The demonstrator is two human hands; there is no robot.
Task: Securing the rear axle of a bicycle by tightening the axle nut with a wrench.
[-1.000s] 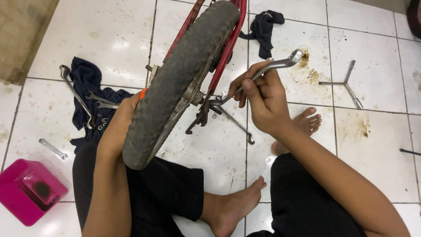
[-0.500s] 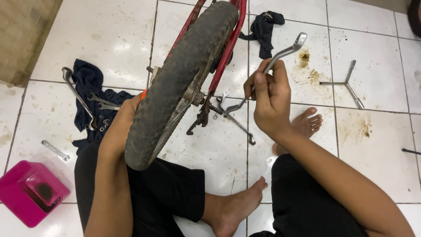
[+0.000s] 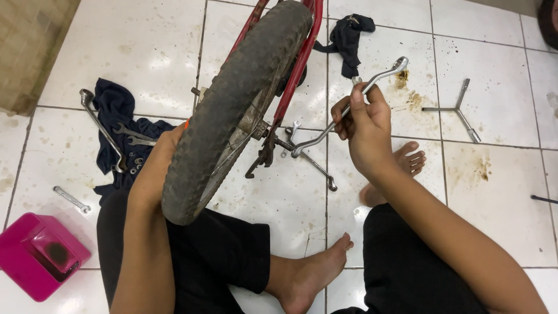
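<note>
A black knobbly bicycle tyre [image 3: 232, 110] on a red frame [image 3: 296, 70] stands upright between my knees. My right hand [image 3: 363, 131] grips a bent silver socket wrench [image 3: 381, 78], whose lower end sits near the wheel's axle nut [image 3: 285, 145]. My left hand [image 3: 174, 136] is behind the tyre on its left side, mostly hidden; what it holds cannot be seen. I sit on the white tiled floor with bare feet.
A dark cloth [image 3: 116, 116] with spanners and a long wrench [image 3: 102, 128] lies at left. A pink box [image 3: 38, 256] is bottom left, a Y-shaped wrench [image 3: 459, 110] at right, another dark rag [image 3: 349, 35] at the top, a small spanner [image 3: 71, 199] on the tiles.
My right hand has swung the wrench handle from nearly level to pointing up and to the right, turning it about the axle. The left arm and wheel stay put.
</note>
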